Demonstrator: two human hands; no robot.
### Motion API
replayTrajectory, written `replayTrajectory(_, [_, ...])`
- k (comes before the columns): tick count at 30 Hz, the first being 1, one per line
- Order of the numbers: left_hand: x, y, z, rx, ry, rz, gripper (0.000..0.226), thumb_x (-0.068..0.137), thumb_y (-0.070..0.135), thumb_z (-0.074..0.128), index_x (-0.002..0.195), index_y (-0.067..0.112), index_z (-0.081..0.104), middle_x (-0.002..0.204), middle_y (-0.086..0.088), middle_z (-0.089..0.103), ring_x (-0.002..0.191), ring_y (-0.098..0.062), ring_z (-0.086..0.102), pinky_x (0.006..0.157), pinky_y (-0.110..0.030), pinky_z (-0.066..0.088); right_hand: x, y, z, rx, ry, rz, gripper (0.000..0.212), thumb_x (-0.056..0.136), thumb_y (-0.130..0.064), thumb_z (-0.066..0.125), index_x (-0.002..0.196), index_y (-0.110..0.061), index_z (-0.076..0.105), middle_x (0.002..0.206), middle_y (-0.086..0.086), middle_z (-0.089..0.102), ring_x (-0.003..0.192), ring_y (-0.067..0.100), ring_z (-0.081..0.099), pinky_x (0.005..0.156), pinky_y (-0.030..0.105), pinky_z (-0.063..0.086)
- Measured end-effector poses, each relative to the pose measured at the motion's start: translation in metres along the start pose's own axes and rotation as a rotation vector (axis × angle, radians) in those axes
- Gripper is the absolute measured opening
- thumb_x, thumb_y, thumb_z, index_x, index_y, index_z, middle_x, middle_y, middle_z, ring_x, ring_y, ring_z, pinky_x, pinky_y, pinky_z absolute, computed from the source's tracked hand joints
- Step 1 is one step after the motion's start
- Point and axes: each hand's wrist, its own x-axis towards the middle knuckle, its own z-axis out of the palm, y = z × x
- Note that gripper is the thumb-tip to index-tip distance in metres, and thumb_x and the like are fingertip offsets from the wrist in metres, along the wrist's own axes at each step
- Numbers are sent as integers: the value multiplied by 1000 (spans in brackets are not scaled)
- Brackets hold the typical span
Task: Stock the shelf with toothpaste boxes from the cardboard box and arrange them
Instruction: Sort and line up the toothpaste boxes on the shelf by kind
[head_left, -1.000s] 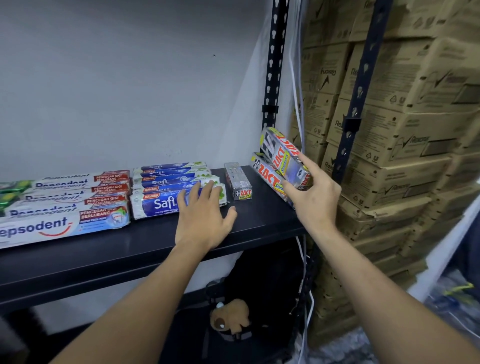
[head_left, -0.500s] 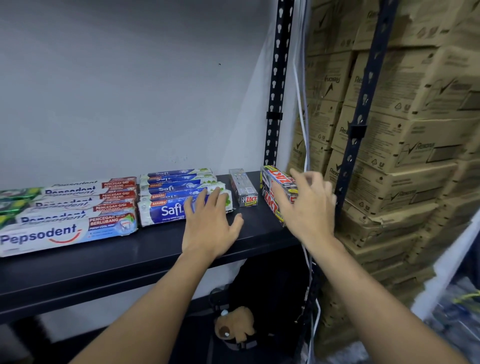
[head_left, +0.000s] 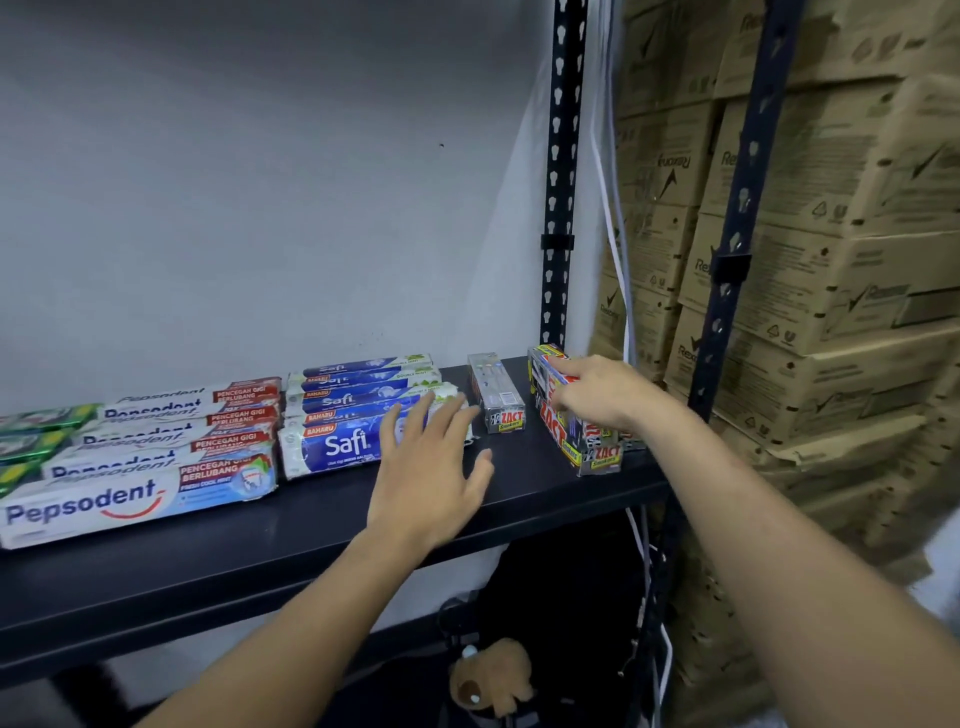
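On the black shelf (head_left: 311, 530) lie a row of white Pepsodent boxes (head_left: 130, 504) at the left and a stack of blue Safi boxes (head_left: 337, 415) beside them. One silver Zact box (head_left: 496, 397) lies alone, pointing back. At the shelf's right end sits a bundle of Zact boxes (head_left: 576, 436), and my right hand (head_left: 597, 389) rests on top of it, fingers curled over it. My left hand (head_left: 431, 467) hovers flat with spread fingers over the right end of the Safi boxes and holds nothing.
Perforated black uprights (head_left: 558, 208) frame the shelf's right side, with white cables beside them. Stacked brown cartons (head_left: 831, 260) fill the space to the right. A brown plush toy (head_left: 493, 680) lies on a lower level below the shelf.
My right hand has brought the Zact bundle down from mid-air onto the shelf's right end and now lies on top of it. My left hand stayed over the Safi boxes.
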Motion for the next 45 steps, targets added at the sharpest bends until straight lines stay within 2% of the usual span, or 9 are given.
replayTrajectory(4, [38,4,-5,41,167,107,32,90,36,46,115,31,66,116,11,69,114,-17,56,105,-42,25,7,7,6,40,24,-14,64,88,-26,47,148,-44,34,153,6,39,68,13,39,94,33,44])
replayTrajectory(11, [141,20,8,139,-263,-148,29,87,42,61,93,15,66,99,-6,64,91,-28,60,75,-32,46,11,10,8,56,21,-44,64,87,-26,47,149,-39,35,138,7,53,73,19,44,80,31,40])
replayTrajectory(15, [167,27,24,36,-368,-232,54,68,62,77,67,16,48,76,-1,55,78,-22,57,61,-29,42,13,12,10,46,33,-45,65,88,-29,45,151,-41,31,141,6,53,93,22,43,78,31,39])
replayTrajectory(23, [200,8,46,-169,-352,-341,38,66,29,80,59,14,46,62,0,50,58,-15,50,46,-24,35,15,13,13,70,23,-66,48,89,-26,50,136,-25,55,98,0,63,79,25,59,71,33,51])
replayTrajectory(30, [231,-37,56,-430,-529,-363,19,88,8,56,70,11,53,67,-11,48,54,-23,46,50,-27,38,19,17,15,89,34,-81,38,90,-26,53,127,-20,59,94,4,69,83,22,66,73,33,53])
replayTrajectory(33, [236,-48,60,-386,-459,-265,5,93,21,65,93,17,66,90,-5,62,84,-21,56,83,-34,53,18,16,15,98,46,-100,41,91,-24,54,132,-23,56,83,-5,63,70,15,58,67,29,50])
replayTrajectory(36, [237,-48,60,-327,-515,-189,48,79,50,77,103,9,73,100,-4,68,92,-21,62,91,-33,52,14,15,12,-33,44,-95,38,96,-21,44,131,-23,58,69,-20,36,60,5,35,58,22,37])
replayTrajectory(39, [240,-46,60,-186,-557,-118,45,75,49,79,98,12,70,101,-6,67,91,-19,56,86,-31,46,9,10,7,-96,26,-65,38,98,-18,38,130,-21,57,67,-19,18,57,4,19,52,19,25])
replayTrajectory(45, [242,-54,56,-380,-618,-153,26,90,18,69,111,5,72,101,-6,65,90,-20,54,85,-32,47,13,12,13,83,30,-111,51,91,-25,53,141,-31,48,100,1,67,88,22,64,83,39,54])
